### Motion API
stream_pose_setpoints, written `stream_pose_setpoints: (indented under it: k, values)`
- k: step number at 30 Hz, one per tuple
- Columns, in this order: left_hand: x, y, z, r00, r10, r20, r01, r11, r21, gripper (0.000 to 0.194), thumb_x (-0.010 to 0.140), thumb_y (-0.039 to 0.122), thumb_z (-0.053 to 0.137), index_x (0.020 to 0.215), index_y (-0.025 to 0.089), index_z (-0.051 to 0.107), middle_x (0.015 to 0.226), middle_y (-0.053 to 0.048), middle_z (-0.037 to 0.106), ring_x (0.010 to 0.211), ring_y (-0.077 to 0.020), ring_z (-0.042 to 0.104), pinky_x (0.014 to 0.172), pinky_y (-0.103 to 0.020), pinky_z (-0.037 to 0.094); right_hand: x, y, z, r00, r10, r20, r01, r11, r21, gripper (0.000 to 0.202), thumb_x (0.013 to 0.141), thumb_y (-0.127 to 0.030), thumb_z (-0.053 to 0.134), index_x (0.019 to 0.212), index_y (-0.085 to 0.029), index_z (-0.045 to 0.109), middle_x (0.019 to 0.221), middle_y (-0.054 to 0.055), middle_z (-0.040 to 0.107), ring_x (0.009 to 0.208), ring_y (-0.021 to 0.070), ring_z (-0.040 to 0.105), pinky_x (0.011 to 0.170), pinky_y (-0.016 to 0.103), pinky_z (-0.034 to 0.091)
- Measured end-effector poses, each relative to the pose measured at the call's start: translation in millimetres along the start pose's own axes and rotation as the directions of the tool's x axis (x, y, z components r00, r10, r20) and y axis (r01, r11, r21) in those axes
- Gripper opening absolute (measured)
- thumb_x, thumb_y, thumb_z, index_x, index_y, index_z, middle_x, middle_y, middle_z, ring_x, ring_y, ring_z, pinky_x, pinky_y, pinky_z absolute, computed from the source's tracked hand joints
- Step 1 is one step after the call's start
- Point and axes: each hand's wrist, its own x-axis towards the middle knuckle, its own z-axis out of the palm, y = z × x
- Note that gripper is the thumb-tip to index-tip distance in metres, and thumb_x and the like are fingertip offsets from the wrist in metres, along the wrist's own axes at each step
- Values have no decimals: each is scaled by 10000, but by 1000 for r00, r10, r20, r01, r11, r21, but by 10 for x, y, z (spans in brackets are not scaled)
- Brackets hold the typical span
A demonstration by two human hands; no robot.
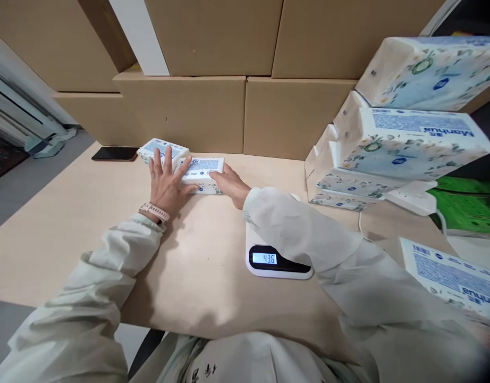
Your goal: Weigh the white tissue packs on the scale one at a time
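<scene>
Two white-and-blue packs of tissues lie side by side on the table in front of the boxes. My left hand (165, 183), fingers spread, rests over the left tissue pack (151, 146), its thumb reaching the front of the right tissue pack (207, 165). The right end of that second pack is gripped by my right hand (233, 185), thumb on top and the other fingers hidden behind. Below my right sleeve, a white digital scale (251, 239) is partly covered; its display (264, 258) appears to read 43.6.
Stacked cardboard boxes (185, 114) line the table's back edge. A dark phone (115, 153) lies at back left. Several tissue packs (412, 143) are stacked high at right, and another pack (452, 274) sits nearer. A white cable (360, 222) runs beneath the stack.
</scene>
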Motion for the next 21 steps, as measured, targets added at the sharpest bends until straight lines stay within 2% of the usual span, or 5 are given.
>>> stream_pose_setpoints:
  k: [6, 12, 17, 19, 21]
  values:
    - [552, -296, 109, 985, 9, 173, -28, 994, 110, 1011, 941, 907, 435, 1682, 220, 478, 1791, -191, 278, 1665, -540, 120, 1306, -715, 61, -156, -129, -70, 994, 99, -37, -99, 995, 4, 467, 898, -282, 625, 1361, -230, 606, 1553, 90, 631, 1485, 297, 546, 1312, 496, 405]
    - [783, -249, 351, 991, -106, 79, 106, 994, 9, 1019, 921, 934, 424, 1624, 207, 554, 1785, -145, 315, 1670, -482, 164, 1340, -655, -19, -615, -245, -168, 990, 139, -22, -135, 982, 129, 592, 956, -355, 620, 1526, -218, 541, 1701, 80, 505, 1561, 231, 499, 1338, 447, 388]
    - [883, -237, 370, 994, -102, 32, 107, 941, -320, 1014, 820, 968, 511, 1530, 252, 611, 1785, 123, 309, 1683, -471, 1, 1316, -571, -222, -1603, -239, -487, 993, 52, 109, -61, 994, 85, 547, 944, -494, 694, 1450, -289, 654, 1625, 68, 602, 1514, 268, 580, 1283, 505, 488]
    - [896, 9, 232, 994, -110, 4, 101, 896, -433, 1050, 678, 942, 722, 1443, 225, 669, 1788, 103, 310, 1670, -517, -66, 1311, -599, -251, -2175, -166, -750, 984, -54, 168, 72, 992, -104, 422, 965, -487, 684, 1356, -337, 733, 1446, 55, 742, 1365, 284, 704, 1173, 516, 595]
    - [804, 479, 20, 998, -52, -29, 29, 854, -520, 1042, 652, 847, 861, 1425, 175, 675, 1790, 3, 325, 1681, -508, -49, 1348, -632, -193, -2738, -17, -1062, 968, -233, 98, 252, 921, -298, 345, 962, -397, 707, 1301, -409, 769, 1290, 25, 813, 1265, 287, 756, 1122, 518, 630]
